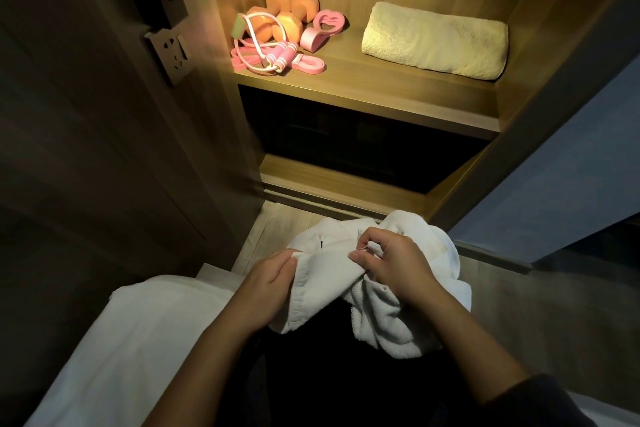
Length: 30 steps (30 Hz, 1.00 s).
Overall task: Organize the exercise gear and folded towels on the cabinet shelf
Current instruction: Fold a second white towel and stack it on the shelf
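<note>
A crumpled white towel (pixel 381 315) hangs in front of me, below the cabinet. My left hand (pixel 268 288) pinches its hemmed edge, and my right hand (pixel 391 267) grips a bunch of it close by. On the lit wooden shelf (pixel 363 94) a folded cream towel (pixel 436 40) lies at the right. At the left sit orange dumbbells (pixel 287 15), a pink hand gripper (pixel 322 29), a pink-handled jump rope (pixel 273 57) and a pink resistance band (pixel 308 64), bunched together.
A wall socket (pixel 169 54) juts out left of the cabinet. A dark compartment (pixel 363 142) lies under the shelf. White bedding (pixel 131 350) fills the lower left. The open cabinet door's edge (pixel 540 114) runs along the right.
</note>
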Motion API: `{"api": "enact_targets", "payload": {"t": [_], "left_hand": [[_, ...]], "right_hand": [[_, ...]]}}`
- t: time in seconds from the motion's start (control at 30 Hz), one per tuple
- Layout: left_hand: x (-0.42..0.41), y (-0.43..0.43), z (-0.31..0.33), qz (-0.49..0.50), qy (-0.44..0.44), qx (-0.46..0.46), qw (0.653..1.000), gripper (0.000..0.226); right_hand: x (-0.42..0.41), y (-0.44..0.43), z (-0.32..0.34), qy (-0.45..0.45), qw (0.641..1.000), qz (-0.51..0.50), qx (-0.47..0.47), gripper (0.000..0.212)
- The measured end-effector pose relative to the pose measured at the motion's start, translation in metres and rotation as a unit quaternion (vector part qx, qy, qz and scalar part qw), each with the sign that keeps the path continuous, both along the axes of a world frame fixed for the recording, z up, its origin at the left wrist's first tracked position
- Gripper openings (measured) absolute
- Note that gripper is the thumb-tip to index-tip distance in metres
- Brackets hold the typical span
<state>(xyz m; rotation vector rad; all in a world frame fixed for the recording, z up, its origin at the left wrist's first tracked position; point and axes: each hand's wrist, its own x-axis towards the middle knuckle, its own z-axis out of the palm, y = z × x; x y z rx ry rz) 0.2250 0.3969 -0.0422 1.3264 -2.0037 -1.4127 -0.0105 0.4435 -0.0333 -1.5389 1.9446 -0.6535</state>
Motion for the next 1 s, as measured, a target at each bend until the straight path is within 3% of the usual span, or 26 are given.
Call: {"api": "enact_targets", "payload": {"t": [0.13,0.23,0.4,0.5,0.73,0.87,1.0], "left_hand": [[-0.006,0.005,-0.007,0.056,-0.005,-0.02,0.998,0.032],[-0.005,0.007,-0.006,0.035,-0.026,-0.07,0.997,0.026],[-0.011,0.007,-0.008,0.041,-0.087,-0.038,0.995,0.027],[-0.013,-0.001,-0.006,0.063,-0.107,-0.028,0.992,0.024],[-0.01,-0.017,0.001,-0.005,-0.117,0.03,0.993,0.017],[-0.026,-0.029,0.022,0.028,-0.116,0.009,0.993,0.016],[-0.046,-0.078,0.081,0.107,-0.06,-0.106,0.987,0.023]], "right_hand": [[0.0,0.001,0.001,0.001,1.0,-0.003,0.0,0.015],[0.001,0.0,0.0,0.01,1.0,-0.003,-0.004,0.016],[0.001,0.001,-0.001,0.014,1.0,-0.001,-0.025,0.013],[-0.012,0.003,0.003,-0.031,0.999,-0.016,-0.033,0.002],[-0.049,0.027,0.02,-0.06,0.995,0.011,0.074,0.02],[-0.07,0.024,0.039,-0.076,0.995,-0.067,0.004,0.013],[-0.114,-0.001,0.082,-0.027,0.983,-0.157,-0.089,0.008]]}}
